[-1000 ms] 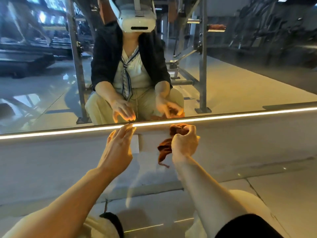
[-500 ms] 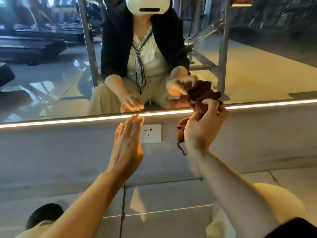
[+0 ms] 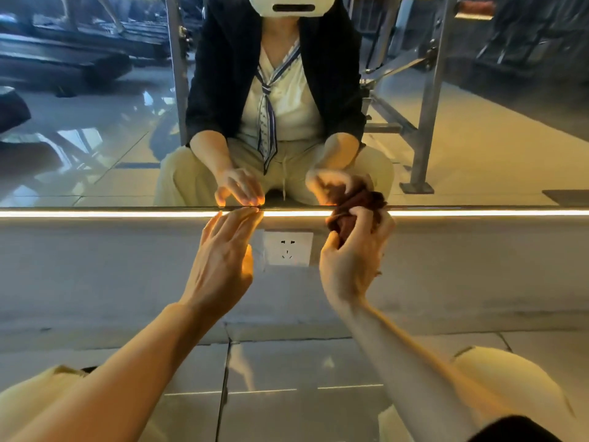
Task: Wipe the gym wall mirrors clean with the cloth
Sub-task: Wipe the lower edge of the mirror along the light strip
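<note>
The cloth [image 3: 352, 215], a bunched reddish-brown rag, sits at the bottom edge of the mirror [image 3: 95, 122], pressed up against the lit strip [image 3: 478, 213] that runs along the foot of the glass. The right hand [image 3: 353, 260] grips the cloth, fingers curled round the wad so that only its upper part shows above the knuckles. The left hand [image 3: 223, 260] holds nothing: its fingers are straight and close together, their tips touching or just short of the strip, which of the two cannot be told. Between the two hands, on the grey wall below the mirror, is a white socket [image 3: 287, 249]. The floor tiles [image 3: 287, 393] lie beneath the forearms, and the person's knees frame the lower corners. The glass reflects the crouching person and gym equipment behind.

Step in hand, as judged: starting or working the lowest band of the mirror, with the cloth at the bottom margin. The next move calls for carrying the cloth up onto the glass and sweeping it sideways with steady pressure, keeping the wad flat enough to cover a strip. The free hand may brace on the ledge, and the cloth should stay off the socket.
</note>
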Tool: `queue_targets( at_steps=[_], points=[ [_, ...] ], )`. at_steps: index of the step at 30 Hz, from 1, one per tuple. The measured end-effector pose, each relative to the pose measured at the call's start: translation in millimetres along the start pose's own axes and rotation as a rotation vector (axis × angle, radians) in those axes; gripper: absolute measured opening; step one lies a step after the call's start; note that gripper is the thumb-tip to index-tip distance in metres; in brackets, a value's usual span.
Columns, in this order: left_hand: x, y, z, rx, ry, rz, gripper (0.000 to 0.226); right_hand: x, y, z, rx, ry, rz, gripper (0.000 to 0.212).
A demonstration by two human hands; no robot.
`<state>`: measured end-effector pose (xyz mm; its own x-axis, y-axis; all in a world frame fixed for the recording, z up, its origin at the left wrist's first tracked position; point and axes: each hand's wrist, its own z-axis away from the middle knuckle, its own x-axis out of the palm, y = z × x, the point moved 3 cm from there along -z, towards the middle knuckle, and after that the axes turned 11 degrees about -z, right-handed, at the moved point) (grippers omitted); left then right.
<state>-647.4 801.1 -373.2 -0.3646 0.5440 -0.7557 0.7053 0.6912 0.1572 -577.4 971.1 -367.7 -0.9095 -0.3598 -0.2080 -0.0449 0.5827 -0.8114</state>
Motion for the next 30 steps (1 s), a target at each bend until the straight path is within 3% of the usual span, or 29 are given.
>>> queue_targets(
  at_steps=[3,5,6,9,11,13,16,18,22,24,28,30],
  points=[
    [3,-3,4,0.056,-0.042,-0.046,0.066,29,-12,29,-0.131,-0.311,-0.032,0.039],
    [3,-9,5,0.103,-0.067,-0.063,0.069,39,-12,43,-0.116,-0.454,-0.077,0.035],
    [1,-12,4,0.133,-0.074,-0.068,0.070,37,-9,43,-0.067,-0.394,-0.085,0.035],
    [-2,-24,3,0.205,-0.081,-0.048,0.070,18,1,32,0.079,0.129,-0.097,0.034],
    [-5,-30,2,0.213,-0.087,-0.010,0.072,11,11,23,0.145,0.306,-0.082,0.035],
    [-7,-30,0,0.211,-0.088,0.024,0.073,20,15,22,0.132,0.204,-0.082,0.034],
    [-12,-32,-1,0.218,-0.082,0.029,0.070,45,2,49,-0.027,-0.141,-0.108,0.031],
    [-17,-39,3,0.188,-0.089,0.028,0.067,45,-4,59,-0.037,-0.100,-0.149,0.032],
    [-24,-45,9,0.128,-0.086,0.020,0.063,26,5,39,0.191,0.264,-0.166,0.035],
    [-21,-41,6,0.132,-0.080,-0.006,0.064,32,6,35,0.165,0.205,-0.139,0.036],
    [-15,-37,3,0.124,-0.080,-0.056,0.066,49,-14,61,-0.057,-0.160,-0.152,0.037],
    [-13,-37,5,0.136,-0.088,-0.075,0.069,42,-18,66,-0.088,-0.103,-0.160,0.037]
  ],
)
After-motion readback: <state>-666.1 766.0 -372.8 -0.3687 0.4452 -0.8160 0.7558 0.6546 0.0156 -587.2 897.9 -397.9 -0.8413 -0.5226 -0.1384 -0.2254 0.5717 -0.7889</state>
